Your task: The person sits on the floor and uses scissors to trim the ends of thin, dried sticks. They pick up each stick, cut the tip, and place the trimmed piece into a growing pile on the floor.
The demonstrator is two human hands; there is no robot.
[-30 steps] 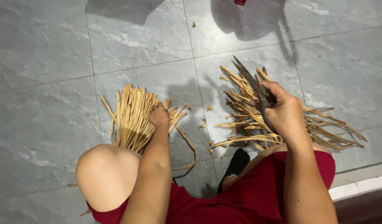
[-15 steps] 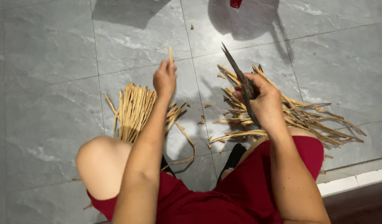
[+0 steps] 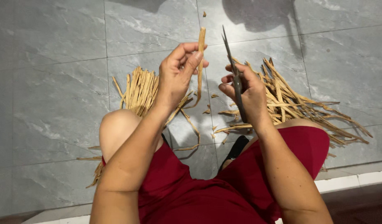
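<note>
Large grey stone-look tiles (image 3: 54, 37) are covering the floor across almost the whole frame, their pale veins and thin grout lines (image 3: 105, 54) running up and across the picture. Light is coming in strongly enough that dark shadows (image 3: 261, 14) are falling over the tiles at the upper middle and upper right of the frame. Along the lower right and bottom edge, a white strip (image 3: 348, 180) is bordering the tiles, with a darker brown surface (image 3: 361, 205) lying below it.

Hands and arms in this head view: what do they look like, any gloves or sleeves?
Both are bare: no gloves, sleeves, rings, watch or bracelet show on the left hand or the right hand. The forearms are uncovered to the frame's edge. The only clothing in sight is a dark red garment.
</note>
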